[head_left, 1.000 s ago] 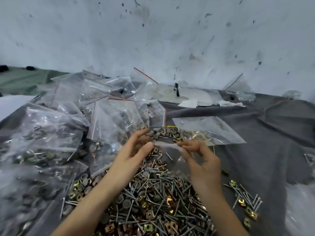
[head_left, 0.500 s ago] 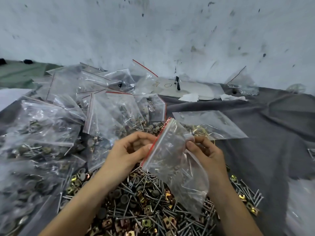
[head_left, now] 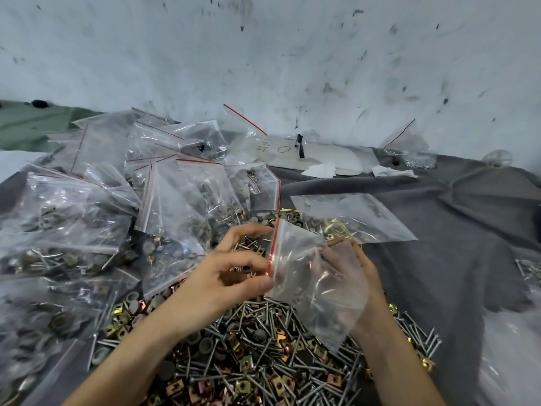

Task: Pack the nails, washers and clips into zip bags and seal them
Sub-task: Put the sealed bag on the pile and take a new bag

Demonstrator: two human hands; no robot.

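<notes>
Head view, and it's one zip bag (head_left: 311, 276) up off the tabletop, held between two hands. The left hand (head_left: 231, 273) pinches the red zip strip (head_left: 272, 247). The right hand (head_left: 351, 276) grips the bag from behind, seen through the plastic. The strip runs near-to-far and faces left, so the left hand is nearer the mouth. The loose pile of nails, washers and clips (head_left: 248, 361) lies directly below, far too many to count. The filled bags (head_left: 87, 230) heaped on the left overlap too much to count. One flat bag (head_left: 357, 218) lies beyond on the grey cloth (head_left: 453, 259). Likely next: open the mouth, then load.
</notes>
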